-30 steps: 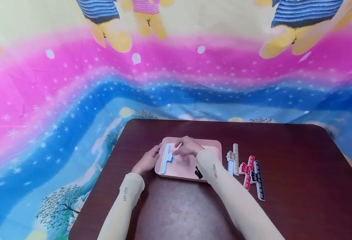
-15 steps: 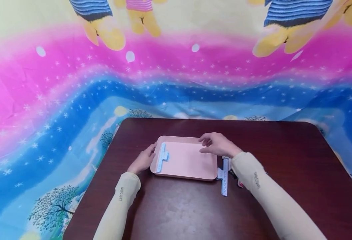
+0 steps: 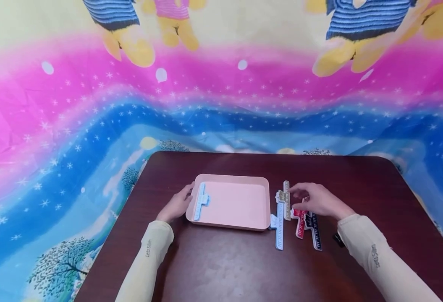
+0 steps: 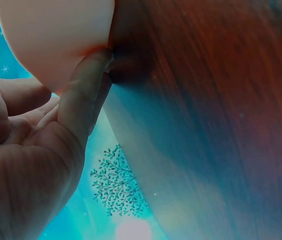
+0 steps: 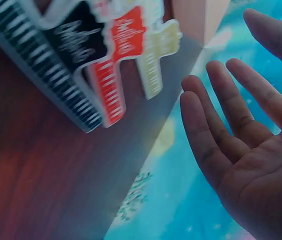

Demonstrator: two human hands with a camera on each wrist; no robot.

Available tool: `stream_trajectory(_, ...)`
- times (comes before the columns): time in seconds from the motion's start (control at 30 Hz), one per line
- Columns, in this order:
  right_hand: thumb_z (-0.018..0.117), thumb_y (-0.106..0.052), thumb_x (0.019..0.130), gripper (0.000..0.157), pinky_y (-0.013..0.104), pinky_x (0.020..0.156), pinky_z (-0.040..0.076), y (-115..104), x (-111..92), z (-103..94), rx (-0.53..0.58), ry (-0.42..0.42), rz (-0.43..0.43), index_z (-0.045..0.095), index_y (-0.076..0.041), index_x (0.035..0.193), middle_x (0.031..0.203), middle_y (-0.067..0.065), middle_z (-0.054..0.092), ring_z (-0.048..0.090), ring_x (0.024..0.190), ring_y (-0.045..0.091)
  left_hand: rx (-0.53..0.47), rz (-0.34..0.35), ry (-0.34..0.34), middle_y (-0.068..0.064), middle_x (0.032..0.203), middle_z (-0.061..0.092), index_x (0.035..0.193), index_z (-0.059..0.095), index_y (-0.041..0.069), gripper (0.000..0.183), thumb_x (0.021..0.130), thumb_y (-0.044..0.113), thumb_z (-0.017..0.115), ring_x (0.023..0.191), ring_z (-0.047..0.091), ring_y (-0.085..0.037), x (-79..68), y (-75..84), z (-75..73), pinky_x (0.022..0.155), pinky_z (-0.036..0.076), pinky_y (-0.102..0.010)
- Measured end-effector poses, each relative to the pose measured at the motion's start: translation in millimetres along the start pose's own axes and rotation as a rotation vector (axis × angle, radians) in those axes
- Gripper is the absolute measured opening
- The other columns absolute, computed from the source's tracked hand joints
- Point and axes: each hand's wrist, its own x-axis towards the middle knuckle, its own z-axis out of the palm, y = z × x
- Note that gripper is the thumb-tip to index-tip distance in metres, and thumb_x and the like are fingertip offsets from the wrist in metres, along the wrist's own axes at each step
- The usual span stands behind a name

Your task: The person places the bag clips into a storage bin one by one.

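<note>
My left hand [image 3: 176, 204] rests against the left side of a pink tray [image 3: 240, 203]; in the left wrist view its fingertips touch the tray's outer wall. Inside the tray, along its left end, lies a light blue clip [image 3: 199, 205] with a piano-key pattern. My right hand [image 3: 319, 200] hovers over the clips right of the tray, holding nothing, its fingers spread in the right wrist view. Nearest to it are a beige clip [image 3: 287, 205], a red clip [image 5: 113, 97] and a black clip [image 5: 46, 72]. A second light blue clip [image 3: 279, 235] lies by the tray's right front corner.
Everything lies on a dark brown table [image 3: 221, 268] with rounded corners. A colourful printed cloth [image 3: 221, 92] hangs behind it and down its left side. The clips outside the tray lie close together, roughly parallel.
My right hand has moved right, from above the tray to above the clips outside it. The left hand stays at the tray's left side, and the clip in the tray has not moved.
</note>
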Motion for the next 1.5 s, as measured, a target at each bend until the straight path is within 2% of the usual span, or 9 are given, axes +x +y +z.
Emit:
stream_trajectory(0.23,0.089,-0.012,0.080,0.049,0.043,0.078,0.060,26.6,-24.5,12.9,-0.041,0.004,0.043,0.071,0.000,0.123,0.104,0.013,0.073,0.067,0.093,0.026,-0.001,-0.004,-0.002,-0.025,0.155,0.049,0.163,0.031,0.005,0.056,0.108,0.005,0.045,0.143,0.049,-0.038,-0.8,-2.3,2.3,0.120,0.037,-0.054)
stream_trajectory(0.43,0.093,-0.013,0.074,0.055,0.048,0.081,0.061,39.0,-38.5,26.1,-0.069,-0.010,0.131,0.070,-0.001,0.123,0.109,0.015,0.071,0.064,0.093,0.027,0.004,-0.017,-0.001,-0.022,0.158,0.046,0.163,0.030,0.007,0.056,0.109,0.008,0.045,0.147,0.044,-0.036,-1.2,0.6,1.1,0.123,0.033,-0.053)
stream_trajectory(0.53,0.095,-0.012,0.072,0.054,0.051,0.082,0.061,41.8,-41.0,33.4,-0.083,-0.002,0.149,0.070,-0.003,0.118,0.106,0.014,0.069,0.062,0.092,0.026,0.010,-0.022,-0.002,-0.022,0.158,0.047,0.163,0.030,0.008,0.056,0.109,0.008,0.045,0.147,0.044,-0.037,-1.6,1.7,1.4,0.123,0.033,-0.053)
stream_trajectory(0.87,0.098,-0.011,0.066,0.049,0.057,0.086,0.058,44.3,-36.8,51.3,-0.178,0.070,0.135,0.065,-0.010,0.102,0.102,0.010,0.067,0.058,0.093,0.027,0.000,-0.015,0.011,-0.022,0.158,0.047,0.163,0.032,0.007,0.056,0.109,0.008,0.046,0.148,0.042,-0.036,-2.6,-0.4,3.7,0.123,0.032,-0.053)
stream_trajectory(1.1,0.099,-0.013,0.065,0.047,0.053,0.081,0.059,43.5,-36.5,44.2,-0.216,0.064,0.128,0.067,-0.009,0.099,0.094,0.007,0.066,0.058,0.087,0.024,0.014,-0.022,0.006,-0.021,0.159,0.046,0.164,0.030,0.008,0.056,0.110,0.009,0.045,0.149,0.041,-0.036,-1.0,1.7,0.5,0.124,0.032,-0.054)
stream_trajectory(1.37,0.098,-0.015,0.066,0.042,0.045,0.072,0.055,46.2,-38.9,31.6,-0.274,0.059,0.101,0.064,-0.010,0.091,0.087,0.005,0.064,0.056,0.080,0.022,0.000,-0.021,-0.001,-0.022,0.158,0.046,0.163,0.030,0.007,0.056,0.109,0.008,0.045,0.148,0.043,-0.036,-2.2,3.4,-0.3,0.123,0.033,-0.053)
stream_trajectory(1.5,0.094,-0.017,0.072,0.039,0.049,0.074,0.058,40.0,-37.2,21.2,-0.249,0.083,0.121,0.071,-0.007,0.102,0.094,0.012,0.065,0.059,0.086,0.030,-0.015,-0.021,0.001,-0.022,0.159,0.046,0.163,0.031,0.007,0.056,0.109,0.007,0.045,0.146,0.045,-0.037,-2.6,1.9,0.4,0.122,0.034,-0.053)
